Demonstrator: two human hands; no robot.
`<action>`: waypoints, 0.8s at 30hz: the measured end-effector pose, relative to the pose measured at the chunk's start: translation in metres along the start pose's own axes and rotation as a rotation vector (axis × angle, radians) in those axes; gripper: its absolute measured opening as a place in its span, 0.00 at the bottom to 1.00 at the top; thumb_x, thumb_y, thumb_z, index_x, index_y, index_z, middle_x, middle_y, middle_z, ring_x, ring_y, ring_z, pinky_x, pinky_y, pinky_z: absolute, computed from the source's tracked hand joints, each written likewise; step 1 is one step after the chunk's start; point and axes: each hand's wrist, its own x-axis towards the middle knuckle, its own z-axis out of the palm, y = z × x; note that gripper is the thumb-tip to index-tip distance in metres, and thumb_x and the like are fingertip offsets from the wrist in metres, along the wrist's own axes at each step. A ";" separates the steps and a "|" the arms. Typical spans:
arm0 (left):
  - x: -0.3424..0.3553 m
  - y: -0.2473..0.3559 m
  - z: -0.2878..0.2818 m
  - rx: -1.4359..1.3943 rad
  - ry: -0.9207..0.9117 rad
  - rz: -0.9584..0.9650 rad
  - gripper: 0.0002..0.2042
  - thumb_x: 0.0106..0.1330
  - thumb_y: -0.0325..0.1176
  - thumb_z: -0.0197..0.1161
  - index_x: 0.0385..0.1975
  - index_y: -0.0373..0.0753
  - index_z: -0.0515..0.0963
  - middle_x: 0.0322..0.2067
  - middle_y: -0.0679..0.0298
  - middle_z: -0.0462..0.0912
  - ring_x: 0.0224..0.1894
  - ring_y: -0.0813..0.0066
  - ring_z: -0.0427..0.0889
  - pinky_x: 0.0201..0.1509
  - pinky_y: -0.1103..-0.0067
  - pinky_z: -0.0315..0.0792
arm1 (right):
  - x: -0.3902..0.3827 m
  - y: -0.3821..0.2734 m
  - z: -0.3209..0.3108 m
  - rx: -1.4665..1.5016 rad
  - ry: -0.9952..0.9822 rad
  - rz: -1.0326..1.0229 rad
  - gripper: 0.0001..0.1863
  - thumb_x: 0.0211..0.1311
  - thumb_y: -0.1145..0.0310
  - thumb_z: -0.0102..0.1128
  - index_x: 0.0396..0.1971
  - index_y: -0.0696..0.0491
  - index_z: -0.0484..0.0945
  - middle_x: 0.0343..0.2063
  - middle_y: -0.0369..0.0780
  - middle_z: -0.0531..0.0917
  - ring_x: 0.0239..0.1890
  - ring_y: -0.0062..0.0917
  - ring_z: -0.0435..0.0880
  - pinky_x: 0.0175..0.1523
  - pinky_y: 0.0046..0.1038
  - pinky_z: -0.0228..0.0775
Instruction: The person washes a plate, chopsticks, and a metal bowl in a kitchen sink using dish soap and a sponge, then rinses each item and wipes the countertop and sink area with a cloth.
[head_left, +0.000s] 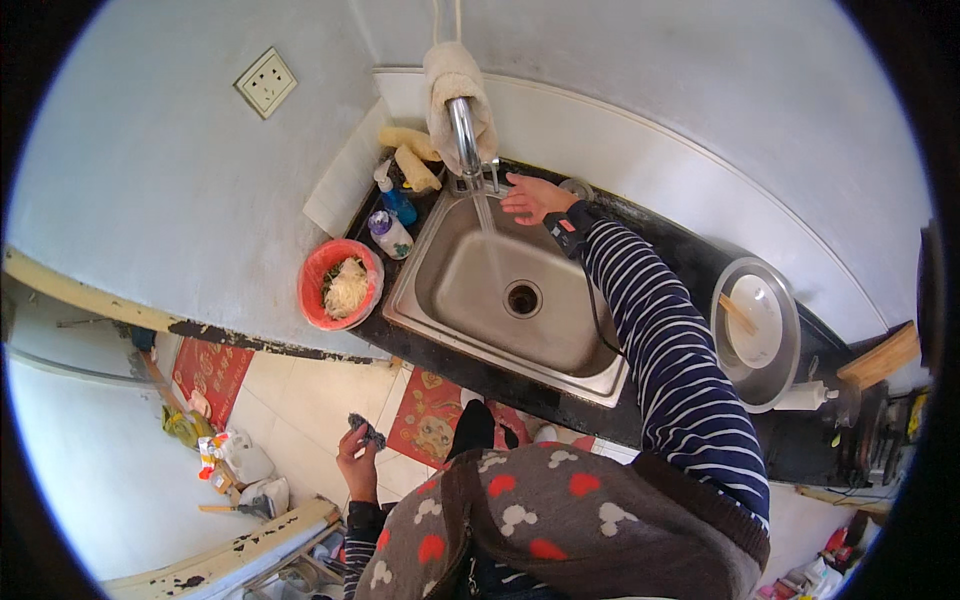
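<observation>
Water runs from the chrome faucet into the steel sink, reaching toward the drain. My right hand is stretched out over the sink's back rim, fingers extended, beside the stream and close to the faucet handle. It holds nothing. Low on the left, away from the counter, my left hand pinches a dark grey, crumpled scrubber that looks like steel wool. A beige cloth is wrapped around the upper part of the faucet.
Left of the sink stand a red-lined bin with scraps, a white bottle, a blue pump bottle and yellowish sponge pieces. On the right, a metal basin holds a white bowl. Jugs sit on the floor.
</observation>
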 end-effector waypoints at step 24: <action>0.027 0.022 0.027 -0.049 -0.131 -0.040 0.20 0.59 0.15 0.64 0.51 0.38 0.84 0.54 0.60 0.81 0.47 0.75 0.83 0.50 0.78 0.78 | 0.008 -0.033 -0.005 0.094 0.054 -0.158 0.51 0.65 0.42 0.64 0.73 0.60 0.49 0.57 0.60 0.73 0.53 0.41 0.79 0.62 0.37 0.72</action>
